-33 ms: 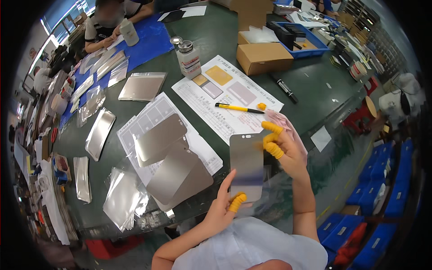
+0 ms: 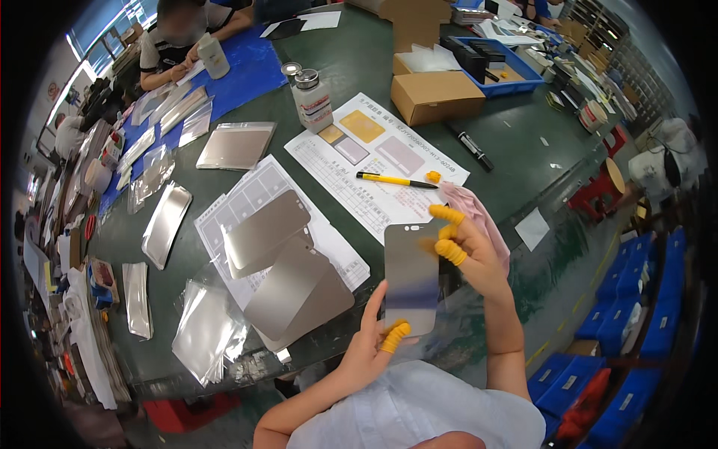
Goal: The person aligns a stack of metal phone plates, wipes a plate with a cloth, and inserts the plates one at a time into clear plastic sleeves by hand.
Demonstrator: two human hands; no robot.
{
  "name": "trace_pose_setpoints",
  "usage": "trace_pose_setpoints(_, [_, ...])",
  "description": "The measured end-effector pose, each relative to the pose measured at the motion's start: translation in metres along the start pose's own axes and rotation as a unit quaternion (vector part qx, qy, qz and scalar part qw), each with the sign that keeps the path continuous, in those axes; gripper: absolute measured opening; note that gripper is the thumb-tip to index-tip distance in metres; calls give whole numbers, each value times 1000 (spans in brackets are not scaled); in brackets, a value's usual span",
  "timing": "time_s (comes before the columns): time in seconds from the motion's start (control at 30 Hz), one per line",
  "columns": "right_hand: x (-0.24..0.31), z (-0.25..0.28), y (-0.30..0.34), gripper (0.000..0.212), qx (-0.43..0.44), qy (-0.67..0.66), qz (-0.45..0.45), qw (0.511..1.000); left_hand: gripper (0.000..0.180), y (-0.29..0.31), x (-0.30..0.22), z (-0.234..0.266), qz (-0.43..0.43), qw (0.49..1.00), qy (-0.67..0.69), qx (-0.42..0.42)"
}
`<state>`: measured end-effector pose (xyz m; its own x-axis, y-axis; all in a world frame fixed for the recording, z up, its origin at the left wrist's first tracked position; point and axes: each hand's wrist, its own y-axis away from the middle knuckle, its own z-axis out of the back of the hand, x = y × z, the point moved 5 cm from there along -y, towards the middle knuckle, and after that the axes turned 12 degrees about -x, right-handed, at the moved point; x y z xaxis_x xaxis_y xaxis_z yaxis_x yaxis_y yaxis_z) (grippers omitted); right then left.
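Note:
A grey phone screen protector, with rounded corners and small cutouts at its far end, is held up over the near table edge. My left hand grips its lower end; the index finger lies along the left edge and the thumb wears a yellow finger cot. Beside its upper right edge is my right hand, its yellow-capped fingers bent and apart, with no visible grip on the protector. Just beyond that hand lies a pink cloth. More grey protectors overlap on printed sheets to the left.
A yellow pen lies on a printed form. Nearby stand a pump bottle and a cardboard box. Film packs lie at left. Across the table a person works on a blue mat. Blue bins stand at right.
My right hand has moved very slightly left toward the protector. The protector has turned a little in my left hand, its upper left edge now slightly further right.

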<state>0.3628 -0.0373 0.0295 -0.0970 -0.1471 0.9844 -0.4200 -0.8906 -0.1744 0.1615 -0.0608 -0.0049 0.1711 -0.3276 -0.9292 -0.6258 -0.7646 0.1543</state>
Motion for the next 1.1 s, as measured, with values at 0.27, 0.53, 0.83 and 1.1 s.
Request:
trace_pose_setpoints(0.27, [-10, -17, 9, 31, -120, -253, -108, 954, 78, 16, -5, 12, 10, 999, 20, -24])
trace_pose_setpoints(0.53, [-9, -44, 6, 20, 37, -785, -185, 590, 27, 28, -12, 43, 37, 993, 74, -79])
trace_pose_setpoints(0.83, [8, -82, 16, 36, 81, -777, -221, 585, 25, 41, -15, 65, 49, 977, 142, -153])
trace_pose_setpoints(1.1, [19, -35, 28, 31, -268, -222, 65, 935, 31, 47, -10, 76, 30, 979, 135, -151])
